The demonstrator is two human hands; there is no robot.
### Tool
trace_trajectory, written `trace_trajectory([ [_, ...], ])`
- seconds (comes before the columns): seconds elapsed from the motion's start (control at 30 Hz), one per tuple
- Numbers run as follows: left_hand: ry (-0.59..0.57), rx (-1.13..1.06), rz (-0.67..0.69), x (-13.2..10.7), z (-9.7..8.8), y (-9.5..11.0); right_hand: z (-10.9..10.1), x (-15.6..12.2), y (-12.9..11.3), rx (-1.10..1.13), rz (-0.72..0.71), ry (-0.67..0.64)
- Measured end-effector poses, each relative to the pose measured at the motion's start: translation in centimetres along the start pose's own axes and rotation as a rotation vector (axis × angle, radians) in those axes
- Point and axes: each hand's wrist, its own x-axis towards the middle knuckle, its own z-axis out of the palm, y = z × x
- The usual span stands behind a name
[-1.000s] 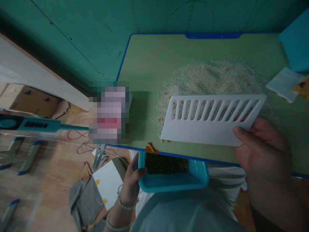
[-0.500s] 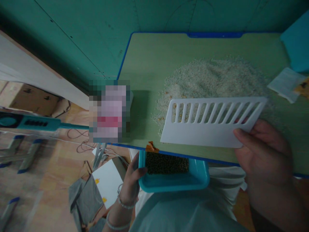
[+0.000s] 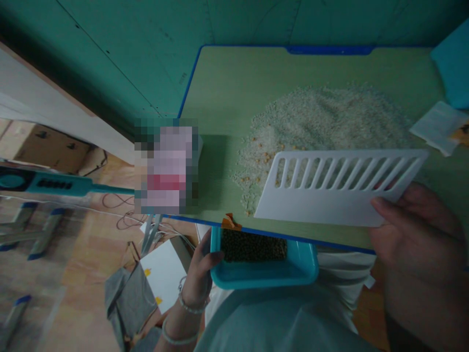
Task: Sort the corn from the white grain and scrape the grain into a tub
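My right hand (image 3: 417, 225) is closed on the lower right end of a white slotted plastic scraper (image 3: 318, 203), thumb on top. The scraper is held in front of a heap of pale grains (image 3: 330, 115) on the green tabletop (image 3: 234, 78). Several yellowish round beans (image 3: 266, 157) lie among the grains at the scraper's left. With my left hand (image 3: 201, 266) I grip the left end of a turquoise plastic tray (image 3: 262, 277) below the table edge. Dark small beans or pellets (image 3: 252, 247) lie in the tray; the table edge hides its back.
A pixelated box (image 3: 166, 171) stands at the table's left edge. Orange tape (image 3: 230, 222) sticks to the front edge. At the right are a blue container (image 3: 452, 73) and a white packet (image 3: 437, 127). A white box (image 3: 164, 274) and grey cloth (image 3: 128, 305) lie on the floor.
My right hand has moved right with the scraper, showing more of the yellowish beans at its left. My left hand and the tray stay nearly where they were.
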Motion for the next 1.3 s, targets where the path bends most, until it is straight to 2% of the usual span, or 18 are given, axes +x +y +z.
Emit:
trace_trajectory([
  [0.17,0.044,0.008,-0.004,0.0,0.2,0.0,-0.7,-0.2,-0.2,-0.054,-0.014,-0.005],
  [0.37,0.062,-0.005,-0.003,0.1,0.3,-0.1,-0.5,-0.1,-0.4,-0.003,-0.087,0.03],
  [0.63,0.107,-0.001,-0.018,-0.2,0.1,-0.2,0.5,-0.1,-0.4,0.024,-0.035,0.049],
  [1.07,0.036,-0.01,-0.003,-0.1,0.0,-0.2,0.0,-0.1,0.3,-0.039,-0.1,-0.025],
  [1.3,0.04,-0.033,-0.009,-0.3,0.1,0.0,0.0,-0.7,0.2,-0.039,-0.006,-0.083],
])
